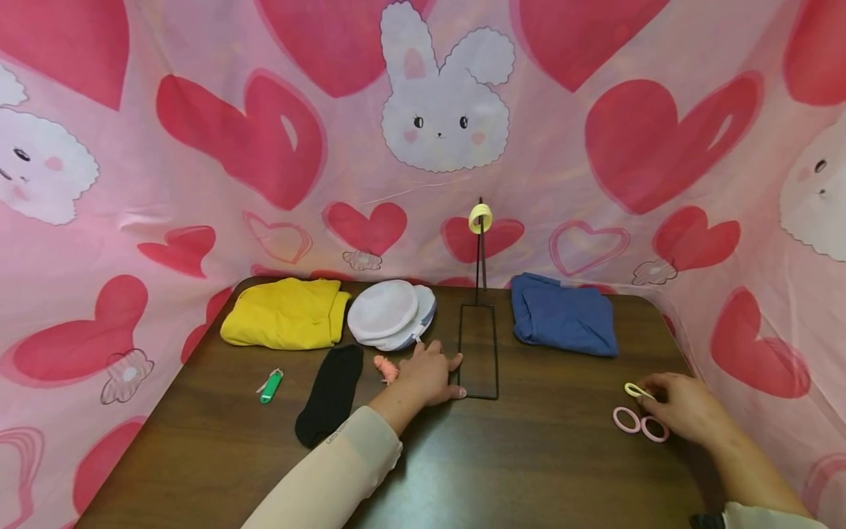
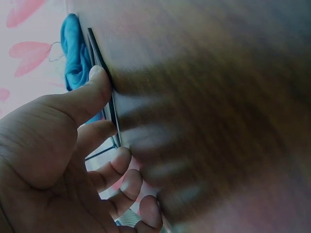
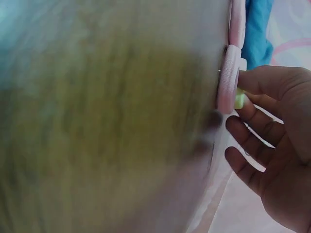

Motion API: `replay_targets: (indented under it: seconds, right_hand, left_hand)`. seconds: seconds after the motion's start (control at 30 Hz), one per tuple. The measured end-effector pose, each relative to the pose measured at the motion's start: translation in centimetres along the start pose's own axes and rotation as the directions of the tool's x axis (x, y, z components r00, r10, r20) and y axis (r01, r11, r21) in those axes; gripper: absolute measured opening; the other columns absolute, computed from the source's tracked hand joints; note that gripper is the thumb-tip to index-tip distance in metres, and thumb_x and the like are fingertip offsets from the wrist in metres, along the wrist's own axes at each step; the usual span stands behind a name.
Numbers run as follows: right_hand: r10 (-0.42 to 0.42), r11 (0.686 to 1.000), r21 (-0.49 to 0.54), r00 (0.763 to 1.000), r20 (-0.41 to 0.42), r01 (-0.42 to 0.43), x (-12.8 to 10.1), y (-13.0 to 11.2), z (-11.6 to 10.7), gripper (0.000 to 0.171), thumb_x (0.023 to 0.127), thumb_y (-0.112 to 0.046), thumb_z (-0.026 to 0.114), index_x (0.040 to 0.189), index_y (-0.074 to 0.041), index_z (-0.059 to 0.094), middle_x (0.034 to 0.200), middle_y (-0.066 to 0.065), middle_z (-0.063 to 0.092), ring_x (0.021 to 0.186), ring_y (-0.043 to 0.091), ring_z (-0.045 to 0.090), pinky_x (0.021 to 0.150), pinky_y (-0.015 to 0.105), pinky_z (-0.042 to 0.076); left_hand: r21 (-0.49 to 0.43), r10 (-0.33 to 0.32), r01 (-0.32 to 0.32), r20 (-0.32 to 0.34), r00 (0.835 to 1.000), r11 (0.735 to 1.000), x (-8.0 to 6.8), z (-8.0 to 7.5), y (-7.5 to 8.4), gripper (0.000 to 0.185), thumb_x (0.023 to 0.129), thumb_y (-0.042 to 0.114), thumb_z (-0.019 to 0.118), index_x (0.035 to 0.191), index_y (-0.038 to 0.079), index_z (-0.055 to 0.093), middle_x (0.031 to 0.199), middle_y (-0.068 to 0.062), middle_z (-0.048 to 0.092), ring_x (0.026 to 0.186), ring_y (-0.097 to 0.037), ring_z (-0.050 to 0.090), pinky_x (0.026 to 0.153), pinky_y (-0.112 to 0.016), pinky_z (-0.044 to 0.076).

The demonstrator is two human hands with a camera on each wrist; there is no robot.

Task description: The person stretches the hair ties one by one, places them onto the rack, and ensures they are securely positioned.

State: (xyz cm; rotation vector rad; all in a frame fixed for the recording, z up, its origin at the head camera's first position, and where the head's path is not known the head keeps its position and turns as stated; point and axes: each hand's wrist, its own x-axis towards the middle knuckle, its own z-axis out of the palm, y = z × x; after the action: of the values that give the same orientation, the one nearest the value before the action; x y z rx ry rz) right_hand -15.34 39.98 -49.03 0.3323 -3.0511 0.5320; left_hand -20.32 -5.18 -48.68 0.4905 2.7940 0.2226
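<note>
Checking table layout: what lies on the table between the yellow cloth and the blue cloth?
In the head view, between the yellow cloth and blue cloth: white round pads and the black wire stand.

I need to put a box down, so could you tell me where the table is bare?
Bare wood lies between the left hand and right hand, toward the near edge, and left of the black sock. The back row, yellow cloth to blue cloth, is crowded.

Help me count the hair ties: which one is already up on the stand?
The yellow hair tie hangs atop the black stand. The two pink ones lie on the table by the right hand.
</note>
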Motion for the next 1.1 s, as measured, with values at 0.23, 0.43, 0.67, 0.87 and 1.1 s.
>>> replay_targets:
  seconds: [0.23,0.43,0.67,0.87,1.1]
  right_hand:
    - [-0.102,0.995,-0.021,0.981,-0.162,0.100,0.4,-1.3,-0.2,0.014,0.081,-0.013,0.083,0.094,-0.012,0.079,0.089,0.001,0.074,0.086,0.030,0.067,0.074,0.044,0.050]
    - [-0.195,0.981,-0.049,0.944,-0.265,0.189,1.2,-4.4,-1.6,0.019,0.078,-0.012,0.085,0.095,-0.017,0.079,0.091,-0.002,0.075,0.085,0.024,0.067,0.073,0.040,0.050]
    - [-0.321,0.945,-0.067,0.867,-0.382,0.320,2.4,-8.4,-2.8,0.028,0.072,-0.006,0.086,0.097,-0.016,0.078,0.093,-0.003,0.073,0.089,0.021,0.064,0.080,0.031,0.045]
    - [-0.418,0.891,-0.048,0.774,-0.475,0.452,3.5,-11.7,-3.7,0.028,0.071,-0.005,0.086,0.096,-0.015,0.078,0.093,-0.009,0.071,0.081,0.009,0.064,0.073,0.014,0.047]
    - [-0.487,0.827,-0.022,0.696,-0.528,0.562,4.9,-16.2,-5.2,0.024,0.076,-0.009,0.081,0.100,-0.014,0.079,0.098,-0.007,0.072,0.083,0.011,0.068,0.085,0.010,0.046]
  left_hand:
    - [0.008,-0.007,0.007,0.004,1.000,1.000,-0.2,-0.2,0.0,0.074,0.087,0.063,0.075,0.153,0.040,0.051,0.149,-0.010,0.047,0.138,-0.039,0.041,0.096,-0.067,0.047]
    - [0.020,-0.018,0.018,0.019,1.000,1.000,-0.2,-0.3,0.0,0.075,0.087,0.064,0.073,0.154,0.040,0.050,0.150,-0.010,0.047,0.138,-0.038,0.041,0.095,-0.066,0.048]
    - [0.020,-0.003,0.003,0.005,1.000,1.000,0.0,-0.3,0.0,0.075,0.086,0.064,0.074,0.153,0.038,0.052,0.146,-0.011,0.049,0.138,-0.039,0.041,0.094,-0.066,0.048]
    - [0.027,-0.005,0.004,0.009,1.000,1.000,0.0,-0.6,0.2,0.076,0.086,0.064,0.074,0.154,0.038,0.050,0.147,-0.011,0.048,0.138,-0.040,0.041,0.094,-0.067,0.048]
    - [0.006,-0.017,0.017,0.022,1.000,1.000,-0.2,-0.6,0.3,0.075,0.086,0.062,0.076,0.153,0.038,0.052,0.150,-0.011,0.047,0.142,-0.041,0.038,0.097,-0.068,0.046]
